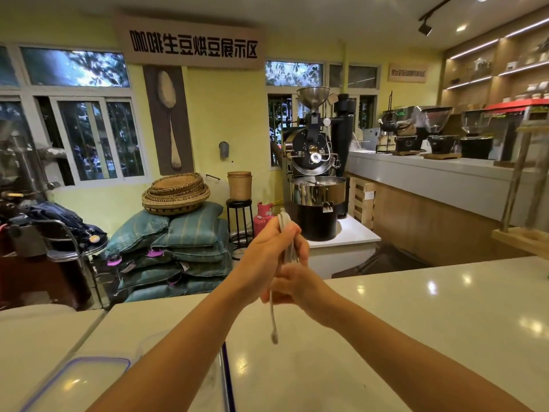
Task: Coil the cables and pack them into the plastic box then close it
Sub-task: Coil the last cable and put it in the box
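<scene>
Near the table edge the plastic box waits, while above it the left hand clenches the white cable loops and the right hand pinches the dangling tail, so coiling continues and the tail needs winding in next.

Café beyond a white counter.
Left of the roaster: gas bottle, stool, sacks bearing baskets; right: grinders.

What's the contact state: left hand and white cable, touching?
Touching. The head view shows the left hand curling its fingers round the bundled white cable, whose loops stick out above the fist.
</scene>
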Available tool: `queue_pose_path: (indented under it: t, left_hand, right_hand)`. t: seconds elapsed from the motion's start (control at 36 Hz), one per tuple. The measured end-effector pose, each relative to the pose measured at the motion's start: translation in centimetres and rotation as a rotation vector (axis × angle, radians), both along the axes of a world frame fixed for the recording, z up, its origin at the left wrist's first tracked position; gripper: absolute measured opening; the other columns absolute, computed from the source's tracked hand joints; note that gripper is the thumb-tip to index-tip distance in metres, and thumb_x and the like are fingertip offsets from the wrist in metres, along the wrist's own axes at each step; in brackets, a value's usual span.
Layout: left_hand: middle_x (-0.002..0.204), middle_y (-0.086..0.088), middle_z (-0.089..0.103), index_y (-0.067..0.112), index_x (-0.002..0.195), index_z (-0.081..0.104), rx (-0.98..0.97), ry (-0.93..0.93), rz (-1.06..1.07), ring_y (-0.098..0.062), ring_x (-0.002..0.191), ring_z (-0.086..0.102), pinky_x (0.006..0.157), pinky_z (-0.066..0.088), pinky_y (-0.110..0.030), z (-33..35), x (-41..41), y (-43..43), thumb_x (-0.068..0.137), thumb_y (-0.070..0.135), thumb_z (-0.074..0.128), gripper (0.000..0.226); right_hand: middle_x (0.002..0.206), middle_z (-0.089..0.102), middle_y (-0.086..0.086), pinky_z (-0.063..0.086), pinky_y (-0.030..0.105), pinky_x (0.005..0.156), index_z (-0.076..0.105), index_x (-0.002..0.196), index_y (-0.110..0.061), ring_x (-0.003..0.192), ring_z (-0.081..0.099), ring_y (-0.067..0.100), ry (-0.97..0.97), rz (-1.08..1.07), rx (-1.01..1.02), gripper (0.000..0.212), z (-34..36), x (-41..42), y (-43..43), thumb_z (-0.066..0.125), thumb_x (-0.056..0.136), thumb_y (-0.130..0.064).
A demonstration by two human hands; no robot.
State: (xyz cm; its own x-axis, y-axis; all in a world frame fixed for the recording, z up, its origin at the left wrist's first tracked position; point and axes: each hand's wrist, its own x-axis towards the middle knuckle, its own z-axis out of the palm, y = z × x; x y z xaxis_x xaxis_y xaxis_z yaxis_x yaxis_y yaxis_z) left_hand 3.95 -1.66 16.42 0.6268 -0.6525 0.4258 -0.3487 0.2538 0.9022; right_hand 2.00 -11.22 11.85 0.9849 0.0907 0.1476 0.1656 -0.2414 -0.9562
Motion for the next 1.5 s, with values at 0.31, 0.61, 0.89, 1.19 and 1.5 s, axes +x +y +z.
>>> queue_pose_path:
  t: [0.31,0.61,0.89,1.19,1.5]
  left_hand:
    - [0.069,-0.003,0.055,0.016,0.081,0.042,0.120,-0.091,0.193,0.000,0.056,0.055,0.059,0.047,-0.010,-1.0,2.7,0.9,0.098,0.017,0.028,0.021]
    - [0.068,0.002,0.046,0.014,0.077,0.040,0.193,-0.171,0.333,0.005,0.054,0.047,0.057,0.042,-0.007,-1.4,3.5,1.7,0.097,0.013,0.032,0.021]
    - [0.064,-0.005,0.048,0.004,0.087,0.045,0.184,-0.108,0.206,-0.019,0.064,0.041,0.068,0.036,-0.029,-2.2,1.7,0.9,0.098,0.018,0.028,0.024]
    - [0.050,0.007,0.044,0.011,0.079,0.044,0.124,0.120,-0.182,-0.008,0.046,0.042,0.058,0.046,-0.020,-2.2,0.3,0.8,0.084,0.023,0.043,0.013]
    - [0.050,0.004,0.049,0.006,0.080,0.049,-0.048,0.355,-0.357,-0.006,0.040,0.044,0.050,0.046,-0.020,-1.4,0.9,2.2,0.091,0.023,0.034,0.025]
  right_hand:
    - [0.066,0.059,0.001,0.054,0.014,0.056,0.050,0.084,-0.018,0.048,0.061,0.005,0.048,-0.002,0.058,0.016,0.2,-1.2,0.5,0.047,0.091,-0.005]
    - [0.055,0.064,-0.001,0.054,0.021,0.060,0.059,0.070,-0.007,0.055,0.062,0.011,-0.011,0.256,0.308,0.018,3.4,-2.6,-1.0,0.043,0.065,-0.003]
    - [0.039,0.051,-0.006,0.040,0.012,0.043,0.054,0.071,-0.009,0.038,0.047,0.004,-0.170,0.023,0.210,0.026,6.7,-1.7,-2.7,0.042,0.093,-0.012]
    - [0.049,0.048,-0.001,0.043,0.014,0.047,0.055,0.069,-0.008,0.051,0.043,0.010,-0.144,-0.068,0.402,0.026,5.7,0.0,-4.0,0.044,0.092,-0.011]
    - [0.053,0.059,-0.001,0.051,0.019,0.054,0.063,0.057,-0.015,0.059,0.054,0.013,-0.095,0.045,0.623,0.014,2.6,-0.1,-4.4,0.069,0.069,-0.020]
